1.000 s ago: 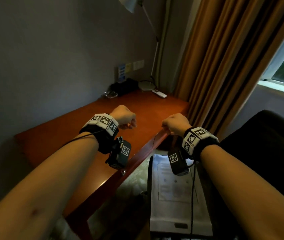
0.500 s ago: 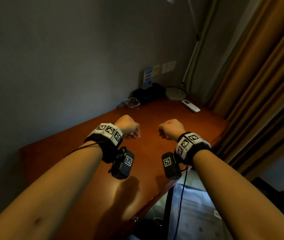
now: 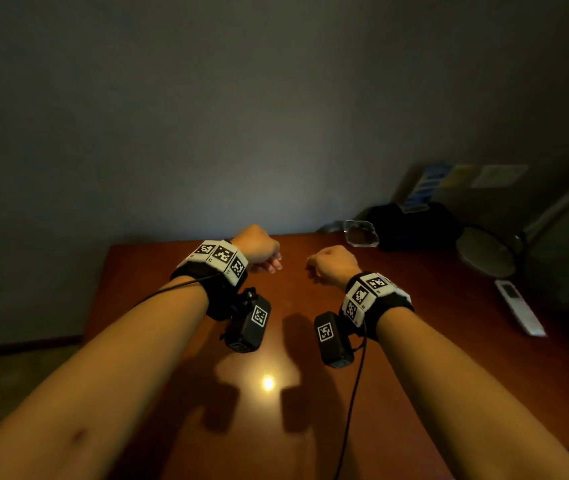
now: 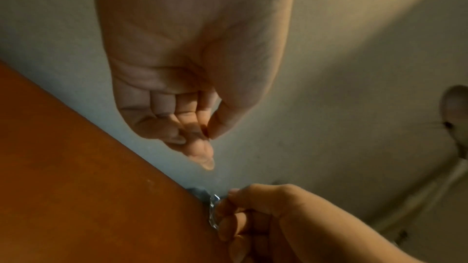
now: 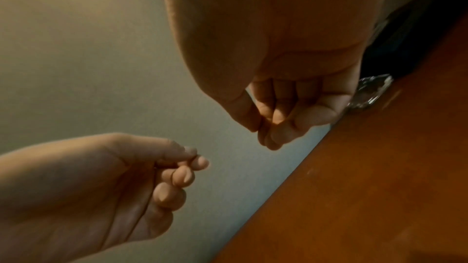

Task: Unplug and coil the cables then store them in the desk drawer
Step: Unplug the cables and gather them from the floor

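Note:
My left hand [image 3: 258, 249] and right hand [image 3: 333, 263] hover side by side above the brown wooden desk [image 3: 179, 427], a small gap between them. In the left wrist view the left hand [image 4: 177, 87] has its fingers curled into the palm with the thumb against the index finger, and nothing is in it. The right hand [image 5: 291, 87] is curled the same way and holds nothing. I see no task cable and no desk drawer in any view. The only cords in sight belong to the wrist cameras.
At the desk's back right stand a glass ashtray [image 3: 361, 233], a black box-like device [image 3: 414, 226] with cards behind it, and a round lamp base [image 3: 487, 251]. A white remote [image 3: 518, 306] lies near the right edge. A grey wall rises behind the desk.
The view has swung left onto the desk; curtain, window and the floor beside the desk have left the frame. Both hands moved from the desk's edge to above its top, still curled.

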